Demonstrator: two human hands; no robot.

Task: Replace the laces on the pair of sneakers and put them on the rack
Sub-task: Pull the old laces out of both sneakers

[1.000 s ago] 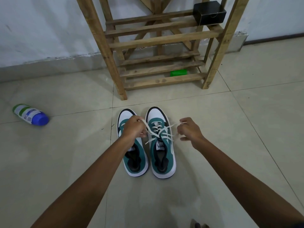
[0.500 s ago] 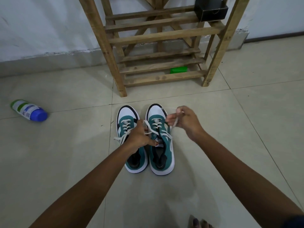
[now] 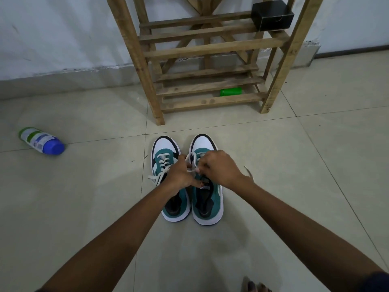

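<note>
arms: both bare to past the elbow | right sleeve (image 3: pixel 379 284): dark edge, possibly navy

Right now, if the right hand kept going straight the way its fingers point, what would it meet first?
Probably the left hand: the right hand points leftward at it, with only the lace between them.

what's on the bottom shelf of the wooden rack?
Only a green cylinder, lying on its side between the slats of the wooden rack. No sneakers there. The rear slats are partly hidden by the front ones, so anything small behind cannot be ruled out.
</note>
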